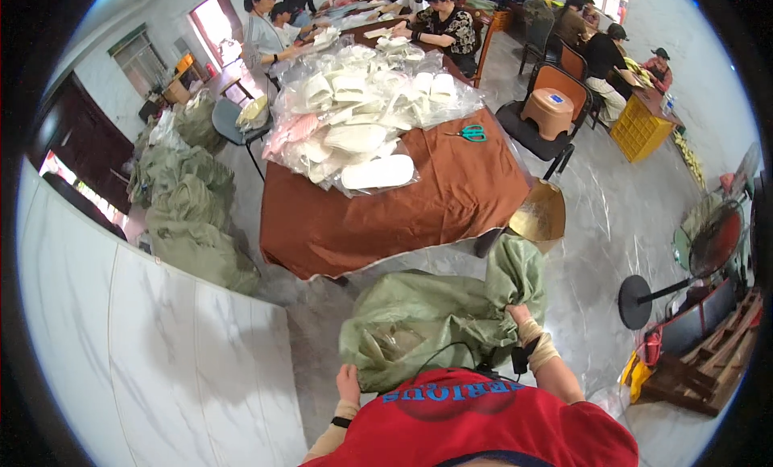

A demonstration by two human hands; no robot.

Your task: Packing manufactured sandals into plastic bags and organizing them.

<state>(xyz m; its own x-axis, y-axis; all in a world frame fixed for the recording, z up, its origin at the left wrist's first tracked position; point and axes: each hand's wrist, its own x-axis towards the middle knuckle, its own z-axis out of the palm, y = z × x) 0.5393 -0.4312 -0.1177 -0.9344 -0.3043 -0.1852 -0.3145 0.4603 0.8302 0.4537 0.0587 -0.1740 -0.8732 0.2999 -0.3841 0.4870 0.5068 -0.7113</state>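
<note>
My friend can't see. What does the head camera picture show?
A person's left hand and right hand grip a big green woven sack on the floor. Ahead stands a table with a brown cloth, piled with white items in clear plastic bags.

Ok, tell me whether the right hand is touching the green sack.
Touching: the head view shows the right hand gripping a bunched fold of the green sack.

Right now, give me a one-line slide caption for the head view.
Both hands, left hand and right hand, grip a green woven sack before a brown-clothed table.
</note>
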